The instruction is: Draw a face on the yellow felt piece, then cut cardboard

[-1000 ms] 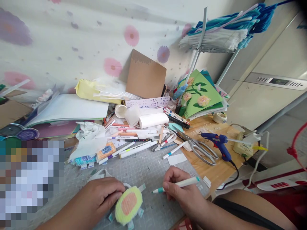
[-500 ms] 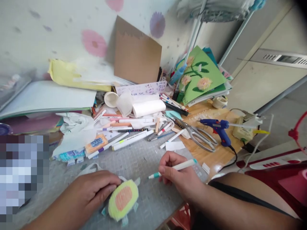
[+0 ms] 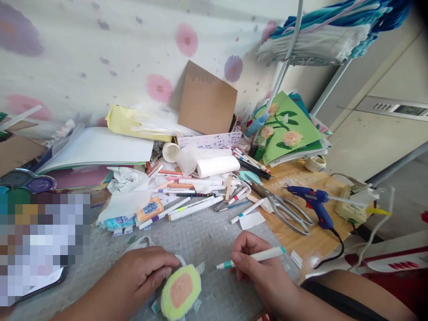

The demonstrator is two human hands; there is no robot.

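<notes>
My left hand (image 3: 152,269) is closed at the upper left edge of an oval paper piece (image 3: 194,285), pinching it between thumb and fingers. The piece is yellow with an orange centre, and small pale teal tabs stick out around its rim. In my right hand (image 3: 256,258) is a white marker (image 3: 271,254) with teal bands, gripped like a pen. The marker's capped-looking white end points left, a short way above and to the right of the oval piece. Both hands are over a grey cutting mat (image 3: 197,236).
Behind the hands lie several markers (image 3: 195,208), a coloured paper block (image 3: 149,209), crumpled paper (image 3: 129,180) and a white paper roll (image 3: 219,166). Large scissors (image 3: 287,211) and a blue glue gun (image 3: 312,200) rest at the right. A phone (image 3: 47,283) is at the left.
The camera view has shifted, so everything appears lower and further right. Both hands keep their holds on the oval piece and the marker.
</notes>
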